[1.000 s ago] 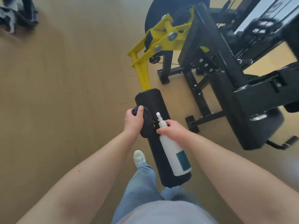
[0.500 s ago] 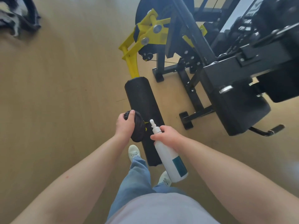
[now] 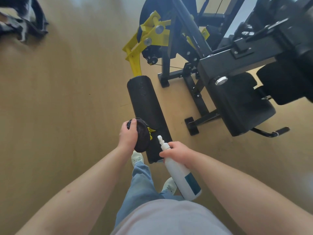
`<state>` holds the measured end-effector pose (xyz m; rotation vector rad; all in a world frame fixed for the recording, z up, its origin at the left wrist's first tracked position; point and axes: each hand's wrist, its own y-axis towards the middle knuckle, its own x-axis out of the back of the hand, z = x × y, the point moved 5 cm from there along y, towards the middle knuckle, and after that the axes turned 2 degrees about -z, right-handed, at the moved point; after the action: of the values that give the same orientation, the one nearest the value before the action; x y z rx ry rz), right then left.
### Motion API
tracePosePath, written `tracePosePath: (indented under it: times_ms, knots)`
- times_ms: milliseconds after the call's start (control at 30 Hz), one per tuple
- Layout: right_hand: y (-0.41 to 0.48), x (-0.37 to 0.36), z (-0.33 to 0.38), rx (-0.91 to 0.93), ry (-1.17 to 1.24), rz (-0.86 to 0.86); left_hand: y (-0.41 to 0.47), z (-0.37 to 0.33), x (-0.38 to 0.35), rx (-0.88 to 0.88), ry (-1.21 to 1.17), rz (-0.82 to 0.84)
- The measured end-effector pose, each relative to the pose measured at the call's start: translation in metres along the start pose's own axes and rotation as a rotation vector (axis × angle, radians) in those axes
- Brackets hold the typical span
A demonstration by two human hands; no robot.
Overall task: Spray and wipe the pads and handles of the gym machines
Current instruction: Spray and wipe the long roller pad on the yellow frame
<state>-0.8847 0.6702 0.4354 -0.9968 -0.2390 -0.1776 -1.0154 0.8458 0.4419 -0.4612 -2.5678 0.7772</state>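
Note:
A black roller pad [image 3: 145,106] on a yellow lever arm [image 3: 135,53] runs from the middle of the view toward me. My left hand [image 3: 127,135] grips a bunched dark cloth [image 3: 141,138] with a bit of yellow showing, held against the near left side of the pad. My right hand [image 3: 177,152] holds a white spray bottle [image 3: 180,173] by its neck, nozzle pointing up and away, just right of the pad's near end. The black seat pad [image 3: 242,106] of the machine lies to the right.
The black machine frame [image 3: 225,60] and its floor feet [image 3: 191,126] fill the right side. A black lever handle [image 3: 271,132] sticks out low at the right. My legs and white shoes [image 3: 137,157] stand below the pad. A dark object [image 3: 22,19] lies far left on the tan floor.
The view has pulled back from the pad. My left hand and the cloth have slid toward the pad's near end. The right hand still holds the bottle beside it.

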Motion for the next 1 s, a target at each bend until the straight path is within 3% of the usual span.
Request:
tracePosePath:
  times_ms: [433,567,733,867,1000]
  knots:
    - [-0.018,-0.008,-0.037,-0.087,0.070,0.154,-0.024,0.005,0.010,-0.070,-0.083,-0.173]
    - [-0.014,-0.005,-0.040,-0.032,0.083,0.034,-0.028,0.006,0.007,-0.081,-0.076,-0.161]
    - [-0.012,0.003,-0.036,-0.043,0.364,0.086,-0.029,0.010,-0.001,-0.098,-0.057,-0.121]
    - [-0.007,0.011,-0.025,0.012,0.398,0.048,-0.026,0.000,-0.005,-0.192,-0.016,-0.097]
    - [-0.001,0.017,-0.009,-0.017,0.534,0.123,-0.017,-0.015,-0.011,-0.269,-0.007,-0.088]
